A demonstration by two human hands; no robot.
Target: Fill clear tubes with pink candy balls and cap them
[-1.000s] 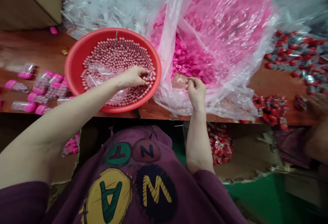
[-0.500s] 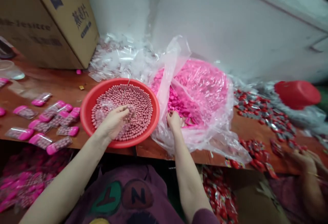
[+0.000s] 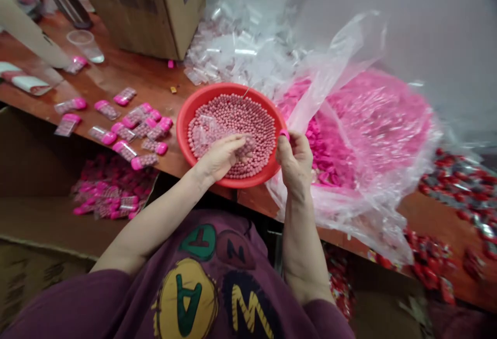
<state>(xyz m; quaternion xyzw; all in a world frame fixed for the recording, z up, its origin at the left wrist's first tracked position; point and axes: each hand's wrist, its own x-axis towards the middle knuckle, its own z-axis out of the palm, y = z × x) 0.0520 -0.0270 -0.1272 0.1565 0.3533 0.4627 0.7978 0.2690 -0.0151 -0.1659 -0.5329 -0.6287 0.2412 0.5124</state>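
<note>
A red basin full of small pink balls stands at the table's front edge. My left hand is inside it, fingers closed around a clear plastic case held among the balls. My right hand hovers by the basin's right rim and pinches a pink cap between thumb and fingertips. To the right lies a big clear plastic bag filled with pink caps.
Filled clear cases with pink caps lie on the wooden table to the left. A heap of empty clear cases sits behind the basin, beside a cardboard box. Red wrapped pieces cover the right. A carton below holds finished cases.
My right hand has come out of the bag of caps with a pink cap and moved to the basin's rim. My left hand stays in the balls with the clear case. The view swung left.
</note>
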